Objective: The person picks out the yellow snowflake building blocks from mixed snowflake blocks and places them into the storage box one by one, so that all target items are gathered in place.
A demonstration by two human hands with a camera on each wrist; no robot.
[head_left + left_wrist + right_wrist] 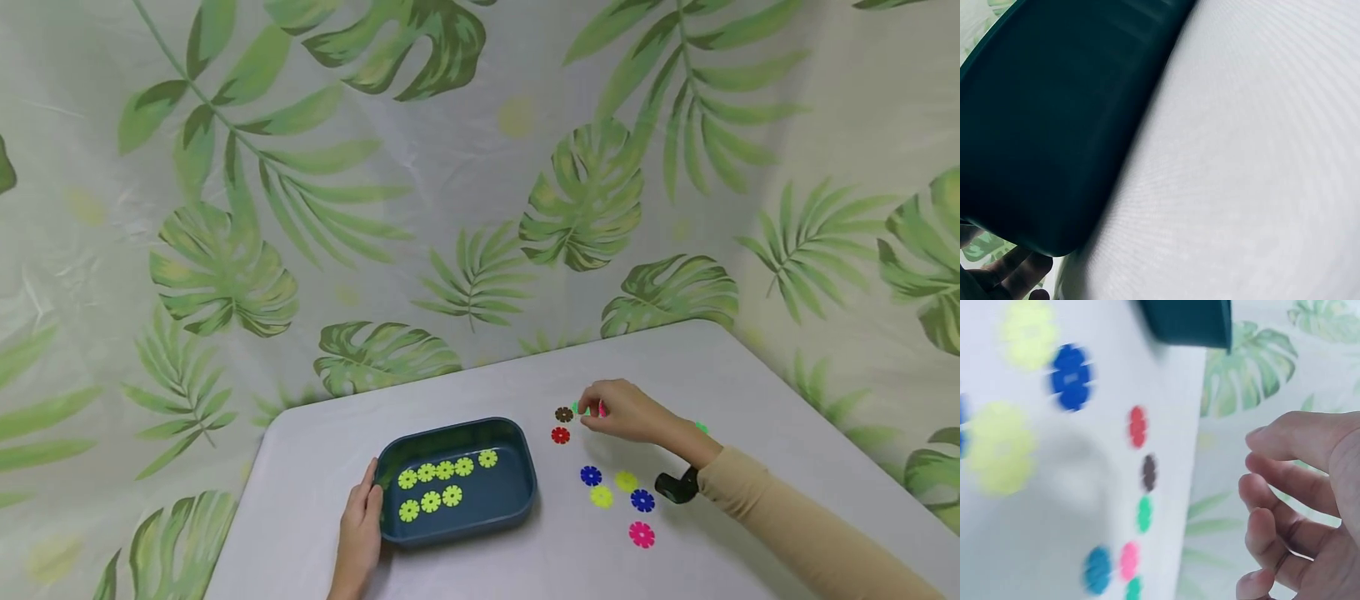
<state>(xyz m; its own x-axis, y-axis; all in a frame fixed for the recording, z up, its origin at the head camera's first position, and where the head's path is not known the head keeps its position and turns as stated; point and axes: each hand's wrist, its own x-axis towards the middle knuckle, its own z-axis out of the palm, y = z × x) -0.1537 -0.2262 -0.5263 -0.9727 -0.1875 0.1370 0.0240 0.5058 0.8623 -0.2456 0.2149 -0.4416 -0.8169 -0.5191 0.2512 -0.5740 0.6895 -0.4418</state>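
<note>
A dark blue-green tray [495, 508] stands on the white table, with several yellow-green notched discs [446, 469] lying in two rows inside. My left hand [362, 521] grips the tray's left side; in the left wrist view its fingers [1032, 272] show at the tray's corner. Over the small discs at the back right hovers my right hand [626, 412], its fingers loosely bent. The right wrist view shows nothing between thumb and fingertips. Nearest to it are a brown disc [564, 414], a red disc [560, 435], a pink disc [1129, 560] and a green disc [1144, 514].
Between tray and right forearm lie blue discs [591, 476], yellow discs [602, 497] and a pink disc [641, 534]. A teal disc [1097, 570] shows in the right wrist view. A leaf-patterned curtain [480, 183] hangs behind the table [315, 467].
</note>
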